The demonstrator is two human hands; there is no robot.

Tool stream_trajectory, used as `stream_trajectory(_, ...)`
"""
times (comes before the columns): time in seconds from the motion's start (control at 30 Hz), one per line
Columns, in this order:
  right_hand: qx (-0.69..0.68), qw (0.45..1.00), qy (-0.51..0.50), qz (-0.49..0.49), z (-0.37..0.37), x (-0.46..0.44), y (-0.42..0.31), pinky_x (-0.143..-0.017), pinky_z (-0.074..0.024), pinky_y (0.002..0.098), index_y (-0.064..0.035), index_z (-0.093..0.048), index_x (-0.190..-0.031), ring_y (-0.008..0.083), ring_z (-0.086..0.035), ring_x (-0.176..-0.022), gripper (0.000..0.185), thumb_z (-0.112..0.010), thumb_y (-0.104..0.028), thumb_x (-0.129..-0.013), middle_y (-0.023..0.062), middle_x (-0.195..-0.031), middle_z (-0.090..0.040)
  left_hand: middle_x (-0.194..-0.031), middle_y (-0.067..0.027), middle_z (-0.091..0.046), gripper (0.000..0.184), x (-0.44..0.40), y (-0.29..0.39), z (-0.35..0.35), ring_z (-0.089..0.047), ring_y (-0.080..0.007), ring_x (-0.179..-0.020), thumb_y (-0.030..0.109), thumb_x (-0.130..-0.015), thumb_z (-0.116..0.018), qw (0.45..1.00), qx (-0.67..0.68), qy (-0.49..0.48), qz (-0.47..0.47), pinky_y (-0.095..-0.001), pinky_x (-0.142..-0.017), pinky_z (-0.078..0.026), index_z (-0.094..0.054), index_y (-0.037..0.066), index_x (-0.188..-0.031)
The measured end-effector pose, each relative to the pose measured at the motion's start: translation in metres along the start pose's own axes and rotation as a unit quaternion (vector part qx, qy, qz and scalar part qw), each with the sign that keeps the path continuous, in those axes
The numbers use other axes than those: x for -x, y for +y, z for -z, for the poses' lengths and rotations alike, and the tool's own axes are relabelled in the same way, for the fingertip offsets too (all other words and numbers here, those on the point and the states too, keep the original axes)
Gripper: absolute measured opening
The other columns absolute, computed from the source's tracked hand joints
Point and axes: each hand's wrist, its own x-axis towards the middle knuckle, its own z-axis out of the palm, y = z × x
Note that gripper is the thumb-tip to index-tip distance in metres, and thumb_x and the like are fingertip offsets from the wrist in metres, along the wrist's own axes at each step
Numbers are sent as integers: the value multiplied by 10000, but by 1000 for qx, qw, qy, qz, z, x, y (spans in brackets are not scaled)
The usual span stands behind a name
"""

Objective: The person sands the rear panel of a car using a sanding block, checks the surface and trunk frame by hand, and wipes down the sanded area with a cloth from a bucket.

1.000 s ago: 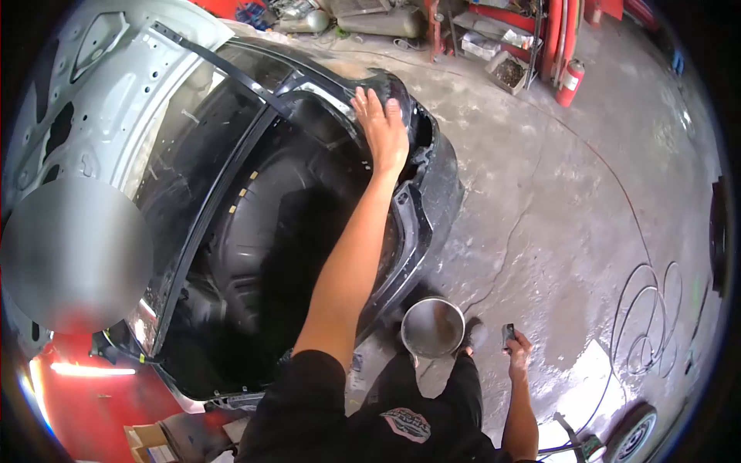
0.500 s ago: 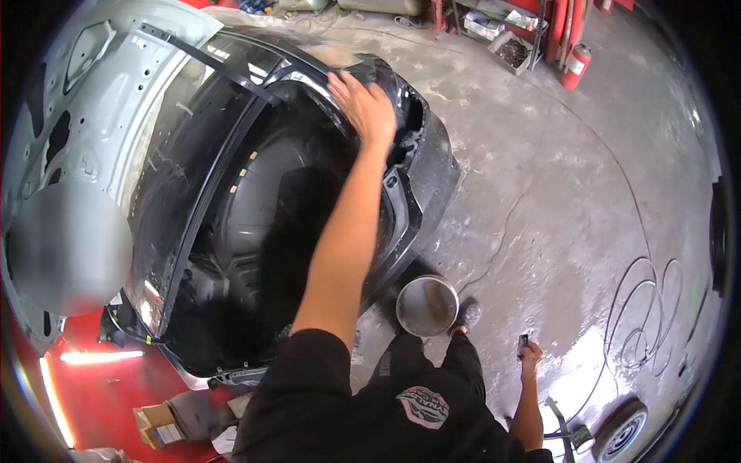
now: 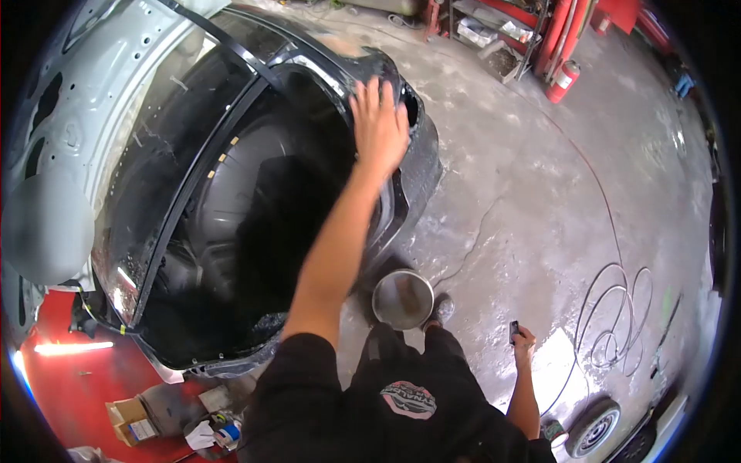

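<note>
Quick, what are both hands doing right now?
Left hand: open, over the shiny black metal car body.
Right hand: closed, holding a small, dark, boxy object.

blk shirt (image 3: 309, 401) w/ pink-&-wht logo (image 3: 408, 400), red extinguisher (image 3: 563, 82)

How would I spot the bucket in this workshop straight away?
Start at the big black car body with its hollow, open rear. Beside its near corner, next to the person's shoe, is the round bucket. The wheel farther right is round too, but has a dark tyre; the bucket has a thin, pale rim and an open, greyish-brown inside.
</note>
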Motion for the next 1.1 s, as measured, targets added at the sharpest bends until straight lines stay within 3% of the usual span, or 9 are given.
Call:
stream_trajectory(0.13,-1,999,15,-40,5,20,16,-601,-521,316,34,-749,-1184,180,-641,-693,464,-645,-142,-768,107,-841,-715,-1570,-257,-461,500,-68,-51,10,-346,-512,-1489,347,-989,-574,966,-168,-179,-84,-641,-1213,-277,-593,260,-1481)
stream_trajectory(0.23,2,999,7,-41,4,25,35,-583,-544,321,31,-759,-1166,193,-658,-683,445,-650,-145,-772,111,-824,-719,-1594,-246,-443,507,-78,-40,-4,-356,-474,-1501,360,-1003,-537,936,-265,-218,-74,-631,-1229,-253,-606,192,-1477)
stream_trajectory(0.37,8,998,15,-62,2,34,57,-574,-551,325,25,-765,-1153,195,-668,-681,438,-654,-148,-767,115,-813,-725,-1628,-223,-412,518,-43,-28,-5,-319,-415,-1543,256,-1033,-468,866,-405,-208,-205,-585,-1273,-183,-553,40,-1496)
stream_trajectory(0.47,7,996,-9,-84,8,42,54,-745,-557,345,36,-766,-1137,215,-707,-790,465,-652,-169,-735,152,-861,-758,-1640,-204,-401,519,-1,-21,10,-283,-369,-1567,245,-1023,-465,809,-453,-220,-303,-569,-1274,-190,-561,53,-1496)
stream_trajectory(0.63,19,999,10,-41,11,35,83,-567,-556,330,32,-765,-1138,199,-672,-672,438,-665,-165,-760,118,-817,-727,-1628,-236,-378,548,53,-29,26,-302,-399,-1545,153,-949,-602,928,-114,-233,-269,-603,-1248,-230,-536,-51,-1453)
stream_trajectory(0.73,13,999,5,-30,9,29,97,-550,-549,330,33,-768,-1122,196,-662,-656,430,-663,-168,-757,116,-806,-721,-1616,-280,-358,622,44,-15,38,-308,-456,-1522,177,-919,-653,971,-134,-97,-170,-612,-1235,-246,-503,-66,-1471)
stream_trajectory(0.8,18,999,-1,-29,11,26,104,-538,-542,329,32,-770,-1107,192,-653,-647,421,-660,-171,-755,113,-799,-716,-1637,-340,-286,783,24,-27,23,-248,-513,-1534,280,-961,-649,994,-99,4,-54,-656,-1229,-209,-327,-99,-1567)
stream_trajectory(0.93,23,999,-17,-24,16,22,85,-535,-534,325,29,-775,-1087,185,-642,-642,416,-654,-178,-747,105,-784,-706,-1673,-336,-210,882,27,-20,-2,-153,-490,-1574,378,-974,-639,990,-137,-29,23,-698,-1224,-162,-255,-143,-1574)
stream_trajectory(1.1,21,999,-20,-15,6,24,50,-560,-535,326,32,-775,-1102,181,-644,-659,443,-655,-191,-739,100,-790,-706,-1681,-303,-227,839,69,-17,-3,-174,-433,-1586,343,-953,-672,966,-229,-115,-38,-696,-1224,-168,-319,-105,-1569)
